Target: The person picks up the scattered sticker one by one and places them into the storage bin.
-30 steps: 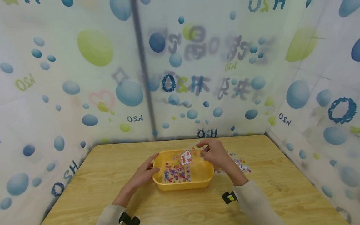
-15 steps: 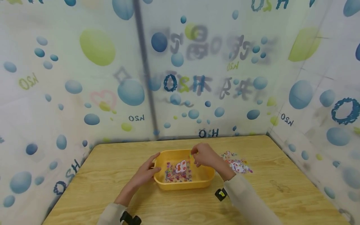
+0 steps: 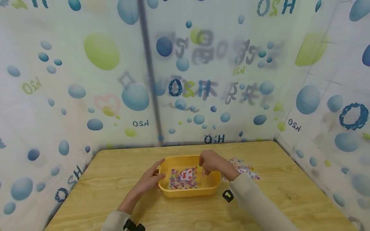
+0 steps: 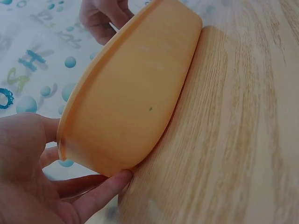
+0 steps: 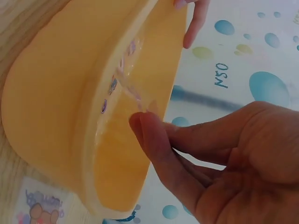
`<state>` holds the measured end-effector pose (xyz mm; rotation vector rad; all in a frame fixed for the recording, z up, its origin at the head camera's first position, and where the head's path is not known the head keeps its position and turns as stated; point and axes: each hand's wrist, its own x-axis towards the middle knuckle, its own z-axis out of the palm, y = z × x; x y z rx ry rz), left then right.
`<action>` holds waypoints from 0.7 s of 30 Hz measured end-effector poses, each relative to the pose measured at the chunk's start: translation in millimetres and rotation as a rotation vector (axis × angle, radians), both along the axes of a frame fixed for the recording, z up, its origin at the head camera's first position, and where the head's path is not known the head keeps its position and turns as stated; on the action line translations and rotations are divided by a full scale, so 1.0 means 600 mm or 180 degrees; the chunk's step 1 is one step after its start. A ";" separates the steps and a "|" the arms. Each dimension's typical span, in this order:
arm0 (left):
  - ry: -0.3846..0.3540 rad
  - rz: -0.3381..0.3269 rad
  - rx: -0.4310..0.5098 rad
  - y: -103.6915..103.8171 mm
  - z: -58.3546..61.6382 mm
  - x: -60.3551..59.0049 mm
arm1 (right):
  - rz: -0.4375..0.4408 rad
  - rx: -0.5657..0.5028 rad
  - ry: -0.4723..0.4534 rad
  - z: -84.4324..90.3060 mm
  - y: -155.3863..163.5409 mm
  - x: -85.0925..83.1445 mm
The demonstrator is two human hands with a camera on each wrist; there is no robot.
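A yellow plastic basin [image 3: 190, 193] sits on the table, with colourful stickers [image 3: 176, 183] on see-through film inside. My left hand [image 3: 148, 178] holds the basin's left end, thumb over the rim and fingers against the outer wall, as the left wrist view shows. Over the basin's right half, my right hand [image 3: 213, 160] pinches a clear sticker sheet [image 5: 133, 93] between thumb and fingertip. That sheet hangs down inside the basin and bears a white-and-red cartoon figure [image 3: 186, 175]. Its lower edge is hard to make out against the stickers below.
More sticker sheets [image 3: 248, 171] lie on the wooden table [image 3: 115, 179] just right of the basin. Behind the table hangs a patterned white curtain [image 3: 115, 80] with blue and green dots. Another curtain side closes in at the right.
My right hand has moved left and down over the basin, bringing the sticker sheet lower inside it. The left hand stays on the basin's left end.
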<state>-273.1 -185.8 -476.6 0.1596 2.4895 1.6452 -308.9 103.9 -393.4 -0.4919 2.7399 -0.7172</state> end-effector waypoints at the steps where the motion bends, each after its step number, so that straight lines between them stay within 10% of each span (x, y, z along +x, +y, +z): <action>1: -0.0009 0.0002 0.0012 -0.001 0.000 0.000 | -0.0004 0.0031 -0.0037 0.001 0.000 -0.003; 21: -0.0003 0.0012 -0.0019 0.001 -0.001 0.002 | -0.0214 0.0300 -0.0911 -0.019 -0.003 -0.032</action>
